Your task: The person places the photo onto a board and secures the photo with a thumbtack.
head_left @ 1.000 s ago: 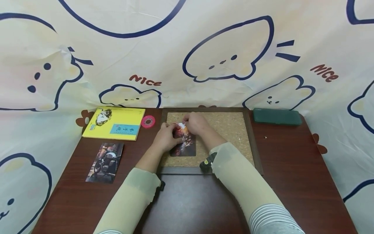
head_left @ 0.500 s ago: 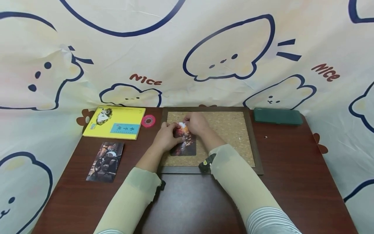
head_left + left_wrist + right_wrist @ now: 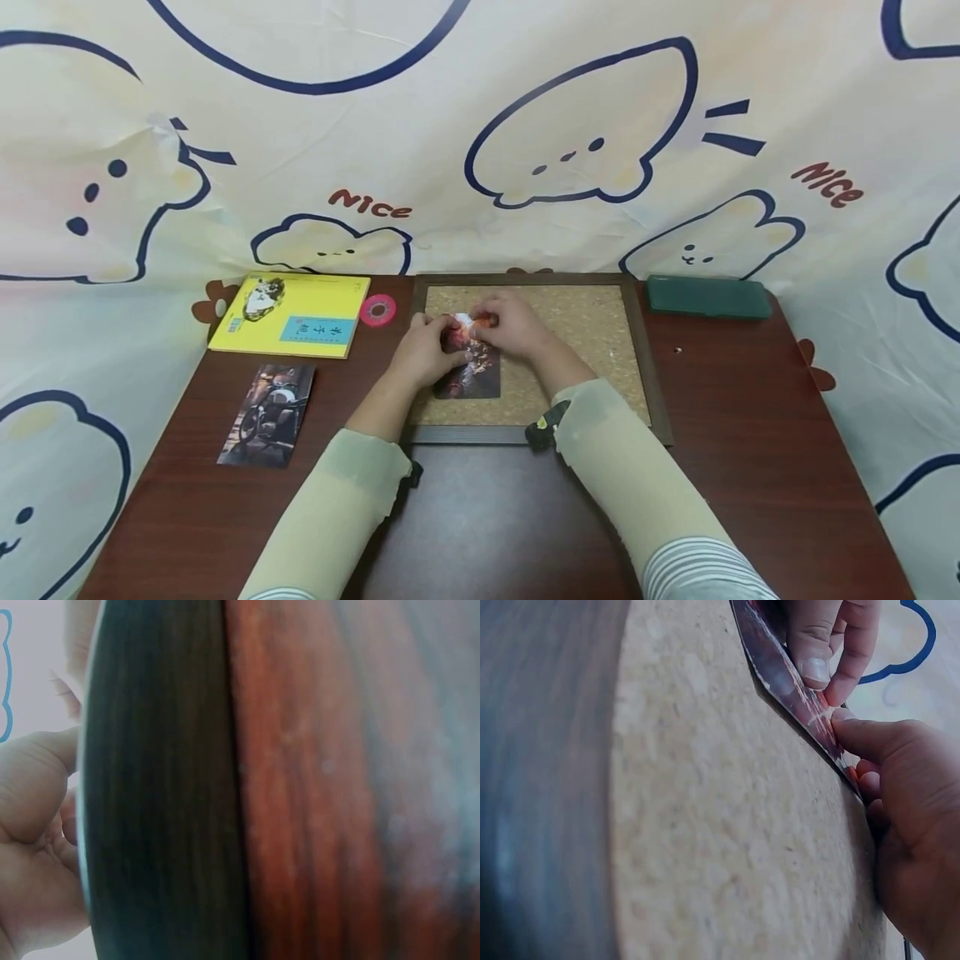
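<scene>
A photo card (image 3: 472, 385) with a dark, orange and red picture lies upright on the left part of a framed corkboard (image 3: 577, 333). My left hand (image 3: 422, 354) holds its left side, thumb low and fingers near the upper left corner. At the upper right corner, my right hand (image 3: 516, 327) pinches the card. The right wrist view has the right thumb on the picture side of the card (image 3: 787, 682), with the other fingers curled at its edge. Whether anything small sits between the fingertips is hidden. In the left wrist view, the frame covers most of the left hand (image 3: 34, 825).
Left on the brown table are a yellow book (image 3: 300, 292), a pink tape roll (image 3: 378, 311) and a motorcycle photo card (image 3: 266, 417). A green case (image 3: 708, 297) lies at the back right, with a tiny object (image 3: 678, 350) below it. A patterned cloth hangs behind.
My right hand has shifted slightly right and down at the card's top, its fingers now around the upper right corner. The left hand and card stay in place.
</scene>
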{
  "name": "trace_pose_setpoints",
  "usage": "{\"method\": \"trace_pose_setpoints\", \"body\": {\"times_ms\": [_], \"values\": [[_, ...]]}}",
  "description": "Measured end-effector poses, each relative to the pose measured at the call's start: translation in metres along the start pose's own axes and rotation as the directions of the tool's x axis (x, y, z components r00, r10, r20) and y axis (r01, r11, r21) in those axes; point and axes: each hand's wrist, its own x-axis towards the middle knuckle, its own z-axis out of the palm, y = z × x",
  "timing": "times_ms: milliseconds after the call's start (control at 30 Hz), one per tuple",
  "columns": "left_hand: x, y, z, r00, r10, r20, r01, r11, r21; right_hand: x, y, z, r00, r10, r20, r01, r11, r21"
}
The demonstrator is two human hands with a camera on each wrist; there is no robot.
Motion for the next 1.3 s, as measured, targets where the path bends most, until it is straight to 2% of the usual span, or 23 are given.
{"method": "trace_pose_setpoints", "body": {"times_ms": [167, 433, 867, 1067, 1300], "values": [[0.001, -0.003, 0.001, 1.000, -0.007, 0.004, 0.007, 1.000, -0.011, 0.001, -0.001, 0.001, 0.999, -0.021, 0.023, 0.023, 0.998, -0.060], [0.002, -0.004, 0.000, 1.000, -0.003, 0.010, 0.003, 1.000, -0.021, 0.002, -0.006, -0.001, 0.999, 0.006, 0.053, -0.002, 0.997, -0.081], [-0.003, 0.002, -0.003, 0.999, 0.006, 0.038, -0.004, 0.999, -0.041, -0.009, -0.006, 0.003, 0.997, -0.060, -0.043, 0.056, 0.994, -0.091], [-0.005, 0.001, -0.003, 1.000, -0.005, 0.027, 0.006, 0.999, -0.046, -0.021, -0.005, 0.001, 0.997, -0.030, -0.076, 0.028, 0.999, -0.026], [-0.011, -0.002, -0.001, 1.000, -0.006, -0.002, 0.006, 0.996, -0.094, -0.034, -0.006, -0.002, 0.996, 0.022, -0.087, -0.017, 0.999, 0.051]]}}
